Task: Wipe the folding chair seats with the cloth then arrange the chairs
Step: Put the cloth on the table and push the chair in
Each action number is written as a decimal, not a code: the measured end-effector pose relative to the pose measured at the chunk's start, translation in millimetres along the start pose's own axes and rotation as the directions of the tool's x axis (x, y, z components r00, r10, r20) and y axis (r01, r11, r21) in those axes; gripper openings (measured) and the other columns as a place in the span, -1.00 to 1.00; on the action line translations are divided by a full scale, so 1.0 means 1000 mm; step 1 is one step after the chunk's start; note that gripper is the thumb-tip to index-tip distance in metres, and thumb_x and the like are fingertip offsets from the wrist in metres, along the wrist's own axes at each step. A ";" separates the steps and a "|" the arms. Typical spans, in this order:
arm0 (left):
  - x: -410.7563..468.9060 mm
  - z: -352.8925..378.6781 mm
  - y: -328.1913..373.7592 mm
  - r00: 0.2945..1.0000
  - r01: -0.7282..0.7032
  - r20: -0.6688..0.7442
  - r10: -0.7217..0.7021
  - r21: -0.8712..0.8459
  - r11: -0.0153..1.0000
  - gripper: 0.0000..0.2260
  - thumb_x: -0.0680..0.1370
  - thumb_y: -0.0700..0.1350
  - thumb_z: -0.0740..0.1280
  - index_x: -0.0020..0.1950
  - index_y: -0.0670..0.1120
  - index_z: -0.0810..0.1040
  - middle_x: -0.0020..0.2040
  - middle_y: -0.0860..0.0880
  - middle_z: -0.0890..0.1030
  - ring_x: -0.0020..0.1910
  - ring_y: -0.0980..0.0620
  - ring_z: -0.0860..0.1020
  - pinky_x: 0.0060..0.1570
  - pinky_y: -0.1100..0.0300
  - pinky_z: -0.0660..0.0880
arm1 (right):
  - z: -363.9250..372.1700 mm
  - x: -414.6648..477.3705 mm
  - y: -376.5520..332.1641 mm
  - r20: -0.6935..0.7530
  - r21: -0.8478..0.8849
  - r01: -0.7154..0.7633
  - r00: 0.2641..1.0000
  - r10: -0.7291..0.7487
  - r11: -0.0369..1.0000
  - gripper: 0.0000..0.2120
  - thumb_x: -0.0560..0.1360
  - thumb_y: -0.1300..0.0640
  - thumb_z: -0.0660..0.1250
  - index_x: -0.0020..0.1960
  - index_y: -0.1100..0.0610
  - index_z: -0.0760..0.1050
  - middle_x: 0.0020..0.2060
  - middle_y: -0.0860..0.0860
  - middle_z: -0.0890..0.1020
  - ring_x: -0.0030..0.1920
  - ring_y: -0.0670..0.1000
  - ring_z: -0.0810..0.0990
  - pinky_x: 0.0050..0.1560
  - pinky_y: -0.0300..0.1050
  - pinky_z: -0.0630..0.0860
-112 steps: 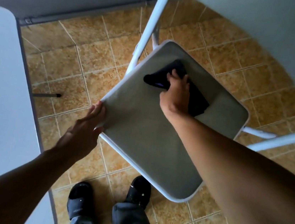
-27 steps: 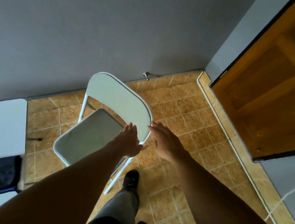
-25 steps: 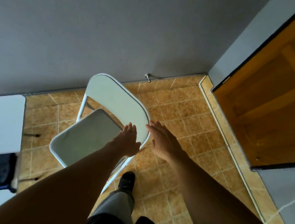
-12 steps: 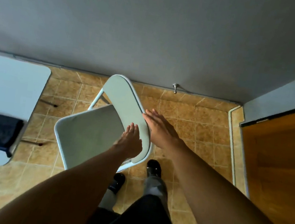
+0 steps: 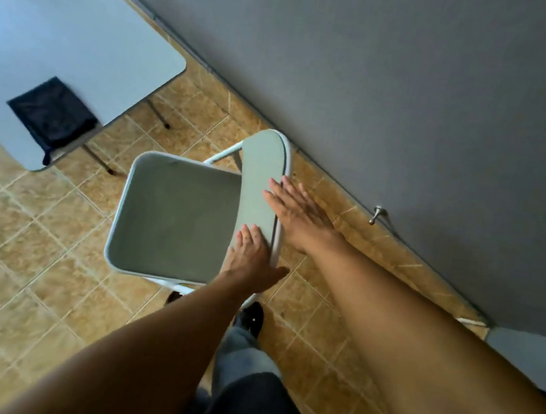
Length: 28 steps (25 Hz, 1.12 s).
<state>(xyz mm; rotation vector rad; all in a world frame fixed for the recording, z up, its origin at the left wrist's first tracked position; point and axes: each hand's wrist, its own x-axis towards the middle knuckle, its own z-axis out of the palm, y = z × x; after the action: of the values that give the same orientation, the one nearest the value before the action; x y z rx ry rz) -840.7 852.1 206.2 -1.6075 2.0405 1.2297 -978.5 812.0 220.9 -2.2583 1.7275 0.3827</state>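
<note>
Both hands lie flat and open on the chair (image 5: 174, 218) back: the left hand (image 5: 251, 262) at its near end, the right hand (image 5: 295, 209) farther along. The cloth (image 5: 52, 112) sits on the table (image 5: 79, 35), well left of them.

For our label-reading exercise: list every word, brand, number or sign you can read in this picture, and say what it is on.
None can be read. The chair, the table, the cloth, the wall and the floor tiles show no lettering, numbers or signs.
</note>
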 end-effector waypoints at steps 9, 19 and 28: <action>0.015 0.008 0.008 0.983 0.141 0.137 -0.120 -0.162 0.977 -0.07 0.46 -0.14 0.35 0.52 -0.17 -0.32 0.55 -0.27 -0.17 0.49 -0.37 0.02 0.43 -0.17 0.16 | -0.004 0.069 0.022 0.145 -0.389 0.265 0.963 -0.226 0.882 -0.55 0.62 0.18 0.10 0.51 0.07 0.24 0.56 0.09 0.18 0.57 0.21 -0.02 0.55 0.17 -0.15; 0.012 -0.033 -0.066 0.995 0.088 0.051 -0.082 -0.118 0.989 -0.16 0.45 -0.31 0.29 0.53 -0.21 -0.24 0.55 -0.28 -0.15 0.52 -0.28 -0.03 0.47 -0.08 0.12 | -0.005 0.088 -0.034 0.092 -0.426 0.158 0.987 -0.131 0.891 -0.61 0.55 0.27 0.19 0.37 0.22 0.39 0.30 0.20 0.51 0.41 0.38 0.31 0.47 0.27 0.14; 0.005 -0.056 -0.123 0.998 0.050 -0.028 -0.056 -0.189 0.981 -0.22 0.47 -0.35 0.24 0.54 -0.18 -0.18 0.56 -0.24 -0.14 0.55 -0.14 -0.14 0.52 -0.01 -0.07 | -0.016 0.138 -0.047 0.138 -0.292 0.196 0.977 -0.162 0.936 -0.53 0.61 0.26 0.05 0.49 -0.02 0.26 0.50 0.06 0.32 0.52 0.20 0.19 0.50 0.10 0.05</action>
<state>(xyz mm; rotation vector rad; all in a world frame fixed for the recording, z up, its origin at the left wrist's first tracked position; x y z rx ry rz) -716.4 803.6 181.6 -1.7645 1.9365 1.4235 -897.2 693.9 187.7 -2.5253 1.4749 0.7662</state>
